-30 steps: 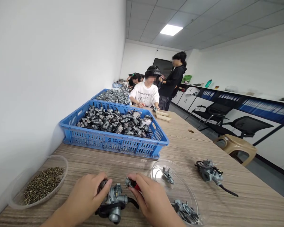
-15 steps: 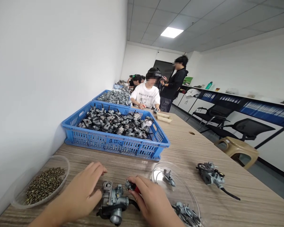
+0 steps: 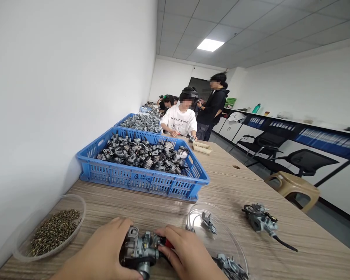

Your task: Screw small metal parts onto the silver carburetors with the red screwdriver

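A grey metal carburetor [image 3: 141,247] with a black hose lies on the table in front of me. My left hand [image 3: 102,252] is wrapped around its left side, thumb near the round throat. My right hand [image 3: 185,251] pinches a small metal part [image 3: 158,238] against the carburetor's right side. Something red [image 3: 168,244] shows under those fingers; its kind is hidden. To the right, a clear round tray [image 3: 226,229] holds a small metal piece [image 3: 209,223] and more carburetor parts [image 3: 230,267].
A clear bowl [image 3: 83,208] of small brass-coloured screws stands at left by the wall. Behind my hands is a blue crate [image 3: 142,182] full of carburetors. Another carburetor [image 3: 261,219] lies at right. A co-worker [image 3: 179,118] sits further along the table, near a small tray [image 3: 202,151].
My left hand has come down and closed around the carburetor. My right hand has brought the small metal part against the carburetor's side.
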`<act>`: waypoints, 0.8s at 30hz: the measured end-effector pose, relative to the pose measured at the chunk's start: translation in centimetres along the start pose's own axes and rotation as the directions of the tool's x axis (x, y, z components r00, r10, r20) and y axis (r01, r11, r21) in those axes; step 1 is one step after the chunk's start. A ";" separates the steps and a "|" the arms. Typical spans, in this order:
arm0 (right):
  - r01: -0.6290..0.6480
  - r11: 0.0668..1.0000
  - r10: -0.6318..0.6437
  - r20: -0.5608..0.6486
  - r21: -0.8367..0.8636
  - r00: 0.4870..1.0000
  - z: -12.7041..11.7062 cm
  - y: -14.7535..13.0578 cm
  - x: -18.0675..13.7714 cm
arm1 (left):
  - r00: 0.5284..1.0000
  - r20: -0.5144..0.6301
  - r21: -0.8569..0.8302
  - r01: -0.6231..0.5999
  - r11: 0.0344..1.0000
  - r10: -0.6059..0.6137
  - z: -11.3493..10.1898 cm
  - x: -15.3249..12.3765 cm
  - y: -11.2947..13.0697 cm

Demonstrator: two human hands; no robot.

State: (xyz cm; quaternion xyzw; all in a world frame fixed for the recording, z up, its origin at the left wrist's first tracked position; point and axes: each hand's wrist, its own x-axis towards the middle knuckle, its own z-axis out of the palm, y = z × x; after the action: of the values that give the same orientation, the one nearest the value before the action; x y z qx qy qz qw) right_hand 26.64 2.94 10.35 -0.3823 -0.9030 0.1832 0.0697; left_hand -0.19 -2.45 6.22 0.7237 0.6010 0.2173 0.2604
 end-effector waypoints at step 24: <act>-0.085 0.986 0.081 0.030 0.142 0.996 -1.5 0.3 -1.8 | 0.986 0.038 -0.306 -0.141 0.942 0.160 4.4 2.7 -2.6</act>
State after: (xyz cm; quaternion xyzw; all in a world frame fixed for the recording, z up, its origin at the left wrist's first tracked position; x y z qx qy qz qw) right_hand 28.45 2.28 11.64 -0.4113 -0.8716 0.2548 0.0786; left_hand 1.10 0.06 1.18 0.7256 0.4952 0.3030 0.3693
